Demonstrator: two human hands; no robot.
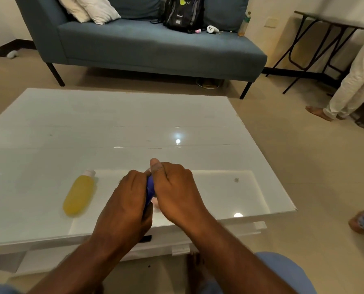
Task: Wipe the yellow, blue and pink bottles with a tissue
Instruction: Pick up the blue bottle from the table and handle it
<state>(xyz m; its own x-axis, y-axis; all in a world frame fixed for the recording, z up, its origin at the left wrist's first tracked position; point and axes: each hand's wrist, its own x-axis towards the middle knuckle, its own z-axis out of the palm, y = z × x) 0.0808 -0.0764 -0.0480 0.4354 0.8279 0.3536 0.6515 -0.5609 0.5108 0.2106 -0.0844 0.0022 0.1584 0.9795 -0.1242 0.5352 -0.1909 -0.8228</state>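
1. Yellow bottle [79, 195] lies on its side near the table's [113, 115] near edge, left of both hands.
2. Left hand [127, 200] grips the blue bottle [150, 188]; wiping it seems the step in hand.
3. Right hand [175, 188] curls against the bottle; the tissue is hidden, so what it holds is unclear. Next: finish, then pink.

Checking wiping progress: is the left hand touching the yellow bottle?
Apart. The head view shows bare table between the yellow bottle and the left hand.
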